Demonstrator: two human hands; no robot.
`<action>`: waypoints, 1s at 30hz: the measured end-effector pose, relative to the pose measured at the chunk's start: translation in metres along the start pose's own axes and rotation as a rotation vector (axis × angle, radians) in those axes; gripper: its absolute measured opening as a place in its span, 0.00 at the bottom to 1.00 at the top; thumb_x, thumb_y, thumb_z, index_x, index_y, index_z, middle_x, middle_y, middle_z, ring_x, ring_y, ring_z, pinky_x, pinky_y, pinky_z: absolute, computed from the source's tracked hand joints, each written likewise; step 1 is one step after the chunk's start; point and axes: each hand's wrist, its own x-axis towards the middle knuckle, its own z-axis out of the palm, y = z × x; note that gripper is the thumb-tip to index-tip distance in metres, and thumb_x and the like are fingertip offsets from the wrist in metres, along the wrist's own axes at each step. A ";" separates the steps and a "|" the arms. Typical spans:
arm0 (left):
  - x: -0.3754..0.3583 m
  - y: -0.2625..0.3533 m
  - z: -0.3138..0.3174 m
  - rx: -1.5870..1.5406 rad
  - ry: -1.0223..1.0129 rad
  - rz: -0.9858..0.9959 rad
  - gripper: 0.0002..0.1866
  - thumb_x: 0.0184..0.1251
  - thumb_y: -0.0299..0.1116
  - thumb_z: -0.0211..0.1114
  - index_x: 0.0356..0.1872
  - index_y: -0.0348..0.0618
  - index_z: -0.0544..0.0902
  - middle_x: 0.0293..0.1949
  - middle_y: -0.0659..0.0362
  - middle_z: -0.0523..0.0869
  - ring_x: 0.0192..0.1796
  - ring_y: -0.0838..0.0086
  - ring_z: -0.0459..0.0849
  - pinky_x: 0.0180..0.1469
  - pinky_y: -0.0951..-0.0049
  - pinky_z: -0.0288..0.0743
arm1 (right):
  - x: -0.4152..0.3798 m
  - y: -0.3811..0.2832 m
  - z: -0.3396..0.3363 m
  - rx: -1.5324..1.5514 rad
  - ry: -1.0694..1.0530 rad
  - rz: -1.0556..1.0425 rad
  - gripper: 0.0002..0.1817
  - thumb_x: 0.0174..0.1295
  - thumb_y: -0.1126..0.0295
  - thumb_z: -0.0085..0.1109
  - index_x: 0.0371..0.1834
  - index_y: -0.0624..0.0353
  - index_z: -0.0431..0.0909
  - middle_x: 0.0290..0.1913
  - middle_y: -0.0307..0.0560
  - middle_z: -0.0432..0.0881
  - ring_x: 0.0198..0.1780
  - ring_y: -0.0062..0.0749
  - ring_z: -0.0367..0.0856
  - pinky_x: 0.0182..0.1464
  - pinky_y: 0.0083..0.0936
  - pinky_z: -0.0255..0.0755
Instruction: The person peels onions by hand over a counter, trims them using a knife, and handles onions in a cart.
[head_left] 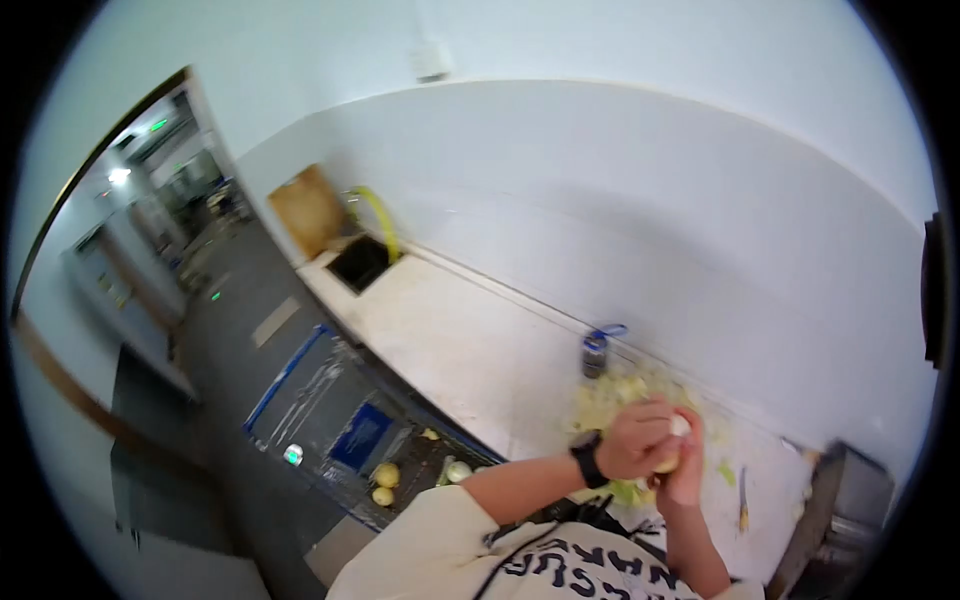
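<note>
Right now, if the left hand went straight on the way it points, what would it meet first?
Probably the pale vegetable between the hands, then the right hand. The left hand seems already against the vegetable; blur leaves depth unclear.

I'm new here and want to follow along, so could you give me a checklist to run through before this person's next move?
1. Vegetable supported: ok; the left hand and right hand hold the pale vegetable between them.
2. Knife out of the way: ok; the knife lies apart from both hands.
3. Counter free of scraps: not ok; pale scraps lie around the hands.
4. Bottle upright: ok.
5. Vegetable fully peeled: cannot tell; the hands hide much of it.
</note>
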 end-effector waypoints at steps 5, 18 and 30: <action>0.006 0.000 -0.001 -0.033 -0.046 0.009 0.13 0.55 0.23 0.65 0.16 0.41 0.70 0.22 0.55 0.73 0.24 0.60 0.70 0.27 0.62 0.63 | -0.003 -0.003 -0.004 -0.040 -0.032 -0.016 0.21 0.75 0.53 0.40 0.66 0.48 0.65 0.35 0.39 0.76 0.24 0.19 0.71 0.20 0.17 0.64; 0.010 -0.010 -0.002 0.123 0.019 0.144 0.12 0.64 0.34 0.63 0.21 0.43 0.75 0.24 0.59 0.77 0.28 0.64 0.72 0.35 0.65 0.65 | -0.001 -0.013 -0.001 0.257 -0.007 0.099 0.21 0.75 0.53 0.39 0.66 0.47 0.64 0.40 0.41 0.77 0.23 0.21 0.72 0.19 0.18 0.65; 0.014 -0.017 0.007 -0.107 0.368 -0.042 0.22 0.78 0.37 0.48 0.18 0.45 0.62 0.19 0.61 0.65 0.27 0.71 0.62 0.32 0.68 0.56 | 0.003 0.003 -0.009 0.745 -0.032 0.328 0.28 0.70 0.38 0.31 0.64 0.37 0.68 0.46 0.42 0.79 0.18 0.24 0.65 0.18 0.17 0.55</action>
